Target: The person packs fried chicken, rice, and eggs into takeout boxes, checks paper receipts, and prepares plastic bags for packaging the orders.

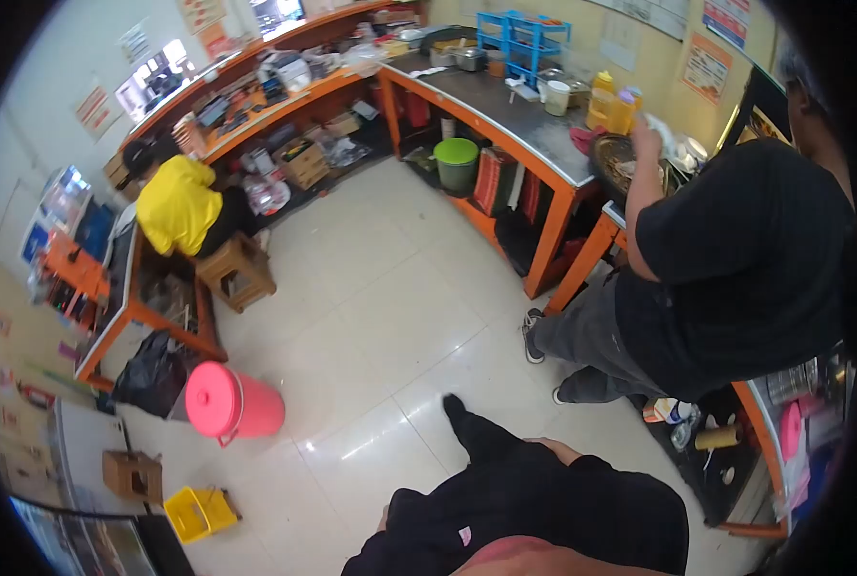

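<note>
The wearer's own hands are mostly hidden: the left hand [383, 519] is a thin strip of skin beside the black shirt [582, 514], and the right hand [555, 448] shows only partly, its fingers out of sight. I cannot tell whether either grip is apart, together or clamped on something. Left of the left hand, well apart on the floor [380, 326], stand two buckets: a pink bucket [258, 408], upright, with its round lid on, and a yellow bucket [198, 514], open-topped, at near left. Two people work nearby: a seated person [179, 202] at far left, hands hidden, and a standing person [736, 259] at right, partly blocking a bench [505, 106]. Dark edges cut off the corners.
</note>
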Motion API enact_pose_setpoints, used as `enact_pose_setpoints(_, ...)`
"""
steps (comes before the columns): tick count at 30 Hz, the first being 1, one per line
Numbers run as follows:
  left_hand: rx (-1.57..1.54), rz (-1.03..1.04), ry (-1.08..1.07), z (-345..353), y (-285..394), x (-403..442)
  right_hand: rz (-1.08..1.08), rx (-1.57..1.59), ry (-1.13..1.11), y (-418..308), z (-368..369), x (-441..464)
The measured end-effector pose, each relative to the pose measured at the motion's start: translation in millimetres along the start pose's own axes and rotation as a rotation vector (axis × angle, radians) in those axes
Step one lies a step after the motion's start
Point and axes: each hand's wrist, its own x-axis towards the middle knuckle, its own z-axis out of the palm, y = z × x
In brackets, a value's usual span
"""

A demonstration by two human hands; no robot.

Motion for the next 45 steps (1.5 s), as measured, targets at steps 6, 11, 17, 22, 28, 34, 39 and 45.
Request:
enact_pose_setpoints(6, -0.945, 0.019, 0.158, -151, 98, 120, 0.018, 0.167, 0.002, -47, -40, 4)
enact_pose_setpoints(11, -0.886, 0.124, 0.113, -275, 191, 180, 0.037, 0.384, 0.147, -146, -58, 20)
enact_pose_setpoints(17, -0.635, 0.153, 0.133, -338, 190, 270, -0.049, 0.382, 0.218, -236, -90, 35)
enact_pose_setpoints(22, -0.077, 0.2, 0.038, -379, 179, 310, 0.077, 0.359, 0.257, -250, -68, 91)
enact_pose_setpoints(28, 0.157, 0.349, 0.023, -452, 182, 370, 0.241, 0.347, 0.355, -287, -40, 148)
enact_pose_setpoints(34, 0.004, 0.669, 0.295, -550, 249, 432, 0.378, 0.336, 0.468, -337, -19, 199)
enact_pose_setpoints(39, -0.431, 0.413, 0.114, -613, 272, 461, 0.433, 0.361, 0.579, -378, -9, 240)
enact_pose_setpoints(45, -0.039, 0.495, -0.007, -617, 217, 472, 0.366, 0.731, 0.678, -362, 39, 311)
